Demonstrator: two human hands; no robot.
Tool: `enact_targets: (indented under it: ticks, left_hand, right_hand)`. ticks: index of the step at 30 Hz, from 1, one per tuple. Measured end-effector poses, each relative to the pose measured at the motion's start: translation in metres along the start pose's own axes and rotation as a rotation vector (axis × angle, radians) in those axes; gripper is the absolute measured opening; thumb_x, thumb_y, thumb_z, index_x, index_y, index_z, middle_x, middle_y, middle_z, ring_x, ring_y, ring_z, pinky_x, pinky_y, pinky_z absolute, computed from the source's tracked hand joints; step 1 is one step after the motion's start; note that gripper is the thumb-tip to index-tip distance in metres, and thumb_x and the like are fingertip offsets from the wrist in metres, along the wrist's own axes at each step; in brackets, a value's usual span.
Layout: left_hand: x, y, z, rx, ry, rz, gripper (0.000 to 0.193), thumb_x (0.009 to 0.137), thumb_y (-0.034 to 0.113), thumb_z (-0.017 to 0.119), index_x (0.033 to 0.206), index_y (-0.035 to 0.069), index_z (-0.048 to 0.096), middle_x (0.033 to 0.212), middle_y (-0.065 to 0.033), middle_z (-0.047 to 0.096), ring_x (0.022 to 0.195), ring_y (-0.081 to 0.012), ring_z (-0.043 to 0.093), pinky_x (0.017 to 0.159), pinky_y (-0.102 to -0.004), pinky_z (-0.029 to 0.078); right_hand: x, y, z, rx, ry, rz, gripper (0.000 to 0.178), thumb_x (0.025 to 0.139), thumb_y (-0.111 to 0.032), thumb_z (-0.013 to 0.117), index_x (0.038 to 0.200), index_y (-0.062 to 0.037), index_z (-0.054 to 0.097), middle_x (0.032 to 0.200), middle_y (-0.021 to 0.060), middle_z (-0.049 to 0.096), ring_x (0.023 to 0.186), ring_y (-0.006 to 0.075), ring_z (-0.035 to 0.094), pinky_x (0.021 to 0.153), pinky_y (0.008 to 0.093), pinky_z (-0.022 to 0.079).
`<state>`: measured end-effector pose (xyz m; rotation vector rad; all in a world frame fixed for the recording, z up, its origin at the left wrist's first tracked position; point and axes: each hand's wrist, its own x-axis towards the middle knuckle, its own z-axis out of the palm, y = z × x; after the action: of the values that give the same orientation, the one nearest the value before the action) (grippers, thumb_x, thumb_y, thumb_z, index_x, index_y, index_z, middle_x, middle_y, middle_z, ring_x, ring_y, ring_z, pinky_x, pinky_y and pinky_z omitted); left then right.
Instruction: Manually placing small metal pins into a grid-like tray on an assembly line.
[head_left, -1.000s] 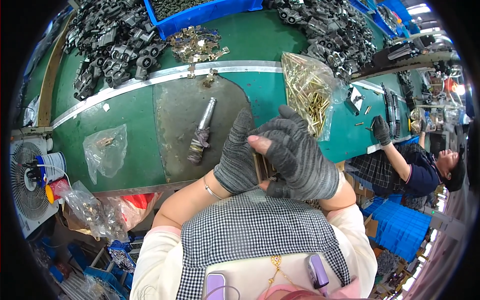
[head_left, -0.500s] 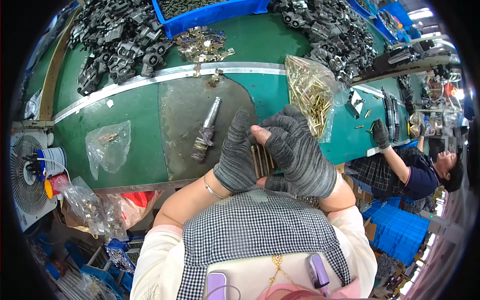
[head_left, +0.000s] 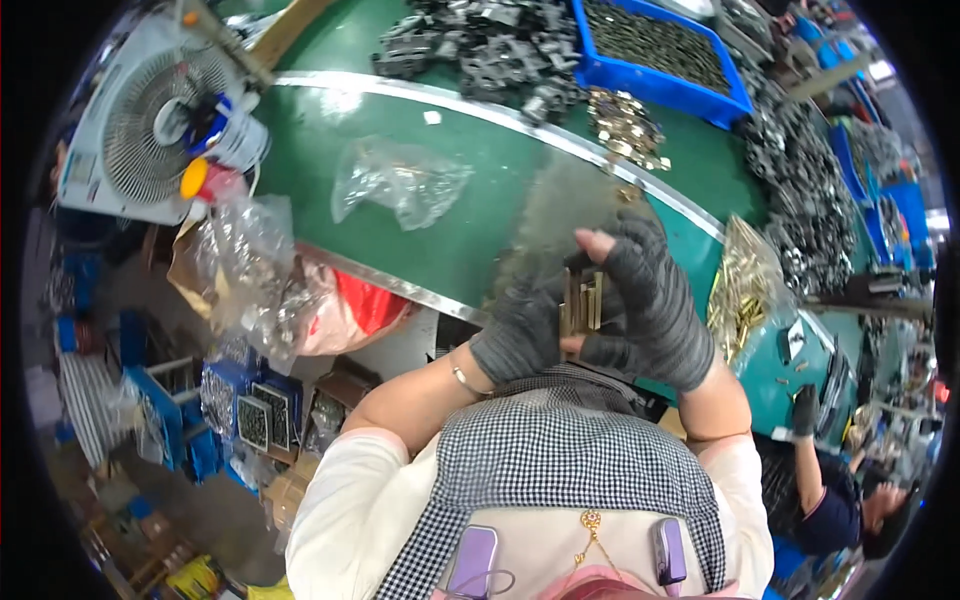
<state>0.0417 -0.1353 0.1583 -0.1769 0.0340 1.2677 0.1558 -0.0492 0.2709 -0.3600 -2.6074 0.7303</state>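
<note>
Several slim brass-coloured pins (head_left: 582,305) stand side by side between my two hands, in front of my checked apron. My left hand (head_left: 522,325), in a grey knitted fingerless glove, is closed along one side of them; its fingers are dark and blurred. On the other side my right hand (head_left: 655,300), gloved alike, curls around the bundle, with one bare fingertip above the pins and another below. Behind the hands lies a worn grey patch (head_left: 570,195) of the green worktable (head_left: 460,265).
A clear plastic bag (head_left: 400,185) lies left on the table; a bag of brass pins (head_left: 745,290) lies right. Dark metal parts (head_left: 480,45), small brass pieces (head_left: 625,125) and a blue bin (head_left: 660,85) sit farther back. A fan (head_left: 165,120) stands left. A co-worker (head_left: 835,500) is at right.
My view has swung left, so the fan and floor crates show more. Both hands stay together around the pins. The metal rod with the wrapped handle is now out of sight.
</note>
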Motion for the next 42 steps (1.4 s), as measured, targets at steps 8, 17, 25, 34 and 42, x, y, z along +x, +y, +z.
enact_targets:
  ticks: [8, 17, 25, 34, 42]
  left_hand:
    - [-0.079, 0.042, -0.050, -0.057, -0.058, 0.281, 0.065, 0.087, 0.058, 0.040, 0.130, 0.008, 0.042, 0.131, -0.0125, 0.044, 0.123, -0.0330, 0.040, 0.106, -0.0472, 0.028]
    - [-0.069, 0.055, -0.008, -0.085, -0.055, 0.354, 0.081, 0.084, 0.065, 0.038, 0.140, 0.006, 0.029, 0.142, -0.0182, 0.031, 0.131, -0.0358, 0.030, 0.109, -0.0498, 0.021]
    - [-0.016, 0.033, 0.010, -0.099, -0.051, 0.160, 0.078, 0.084, 0.065, 0.035, 0.140, 0.010, 0.028, 0.142, -0.0141, 0.032, 0.130, -0.0301, 0.031, 0.108, -0.0517, 0.021]
    - [0.021, 0.003, 0.020, -0.070, 0.042, -0.012, 0.072, 0.086, 0.065, 0.027, 0.141, 0.017, 0.027, 0.142, -0.0058, 0.032, 0.130, -0.0206, 0.031, 0.108, -0.0544, 0.018]
    - [0.036, -0.011, 0.029, 0.121, 0.104, -0.107, 0.075, 0.086, 0.067, 0.024, 0.142, 0.017, 0.025, 0.142, -0.0054, 0.033, 0.130, -0.0195, 0.031, 0.108, -0.0532, 0.019]
  right_hand:
    - [0.120, 0.032, 0.110, -0.115, -0.258, 0.262, 0.065, 0.068, -0.025, 0.077, 0.122, -0.0050, 0.047, 0.106, 0.0147, 0.058, 0.091, 0.0308, 0.058, 0.081, 0.0374, 0.047]
    - [0.080, 0.044, 0.050, 0.160, 0.023, -0.006, 0.056, 0.071, -0.030, 0.076, 0.116, -0.0047, 0.054, 0.116, 0.0151, 0.056, 0.105, 0.0280, 0.055, 0.089, 0.0376, 0.044]
    - [0.013, 0.012, 0.006, 0.087, -0.120, -0.041, 0.072, 0.063, -0.023, 0.078, 0.126, -0.0062, 0.047, 0.113, 0.0148, 0.056, 0.106, 0.0361, 0.052, 0.093, 0.0453, 0.039]
    - [-0.026, 0.027, -0.022, -0.120, -0.082, 0.037, 0.081, 0.055, -0.028, 0.080, 0.126, -0.0061, 0.047, 0.107, 0.0141, 0.058, 0.101, 0.0335, 0.052, 0.093, 0.0471, 0.035]
    - [-0.050, 0.040, -0.035, -0.052, 0.002, 0.108, 0.079, 0.055, -0.028, 0.080, 0.124, -0.0057, 0.049, 0.101, 0.0114, 0.058, 0.094, 0.0310, 0.053, 0.092, 0.0455, 0.034]
